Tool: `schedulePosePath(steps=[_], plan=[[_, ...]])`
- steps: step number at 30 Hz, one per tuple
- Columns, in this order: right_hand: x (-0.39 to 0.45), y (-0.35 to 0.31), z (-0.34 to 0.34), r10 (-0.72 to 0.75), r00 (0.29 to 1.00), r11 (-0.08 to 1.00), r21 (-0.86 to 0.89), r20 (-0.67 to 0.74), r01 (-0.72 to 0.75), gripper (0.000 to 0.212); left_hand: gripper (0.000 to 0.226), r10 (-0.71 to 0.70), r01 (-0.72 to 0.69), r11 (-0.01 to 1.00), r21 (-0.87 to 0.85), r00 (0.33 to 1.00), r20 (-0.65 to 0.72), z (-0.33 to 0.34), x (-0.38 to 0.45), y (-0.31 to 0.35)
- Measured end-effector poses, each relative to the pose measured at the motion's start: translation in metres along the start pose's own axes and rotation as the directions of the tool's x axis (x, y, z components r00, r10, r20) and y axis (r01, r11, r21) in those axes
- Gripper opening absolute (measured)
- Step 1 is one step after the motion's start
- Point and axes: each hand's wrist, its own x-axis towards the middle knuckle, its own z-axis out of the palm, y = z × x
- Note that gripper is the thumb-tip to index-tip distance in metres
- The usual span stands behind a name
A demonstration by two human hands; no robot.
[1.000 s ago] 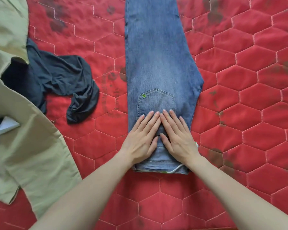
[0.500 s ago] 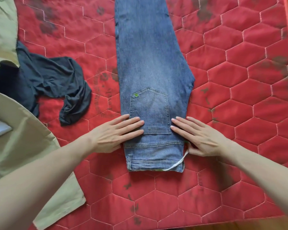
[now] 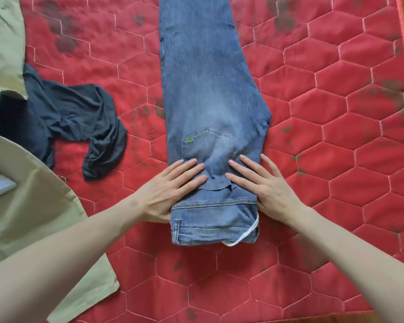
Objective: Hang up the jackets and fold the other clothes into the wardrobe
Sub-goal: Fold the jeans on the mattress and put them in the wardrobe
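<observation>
Both hands, the left hand (image 3: 166, 194) and right hand (image 3: 266, 190), press flat with straight fingers on the waist end of blue jeans (image 3: 208, 101) laid lengthwise on a red quilted mattress (image 3: 336, 136); beyond, left, lie a khaki jacket (image 3: 21, 206) and dark garment (image 3: 79, 120).

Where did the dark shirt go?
In the head view the crumpled dark shirt lies on the red quilt, left of the jeans and partly tucked under the beige jacket.
</observation>
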Motion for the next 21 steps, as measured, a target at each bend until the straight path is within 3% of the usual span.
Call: schedulePosePath(steps=[6, 10, 13, 16, 18, 19, 21], plan=[[-0.038, -0.020, -0.023, -0.123, 0.988, 0.985, 0.135, 0.089, 0.111, 0.053, 0.089, 0.150, -0.143, 0.978, -0.153, 0.988, 0.036, -0.010, -0.024, 0.034], [-0.060, -0.038, -0.024, -0.143, 0.978, 0.957, 0.275, 0.154, 0.096, 0.050, 0.075, 0.119, -0.113, 0.966, -0.233, 0.993, 0.008, -0.012, -0.038, 0.053], [-0.059, -0.045, -0.025, -0.055, 0.991, 0.899, 0.438, 0.119, -0.003, 0.059, 0.064, -0.056, 0.017, 0.896, -0.444, 0.995, -0.077, -0.008, -0.043, 0.066], [-0.049, -0.046, -0.025, -0.114, 0.993, 0.914, 0.396, 0.028, 0.094, 0.057, 0.048, -0.397, 0.253, 0.633, -0.732, 0.917, -0.026, -0.003, -0.039, 0.080], [-0.043, -0.050, -0.023, -0.083, 0.997, 0.880, 0.469, 0.004, 0.071, 0.052, 0.025, -0.517, 0.316, 0.540, -0.780, 0.856, -0.011, 0.002, -0.034, 0.086], [-0.039, -0.051, -0.023, 0.001, 1.000, 0.817, 0.576, 0.013, -0.008, 0.054, 0.013, -0.559, 0.325, 0.538, -0.778, 0.828, -0.041, 0.006, -0.031, 0.088], [-0.034, -0.055, -0.018, 0.190, 0.979, 0.595, 0.783, 0.079, -0.179, 0.048, 0.033, -0.646, 0.358, 0.510, -0.782, 0.760, -0.073, 0.009, -0.029, 0.091]])
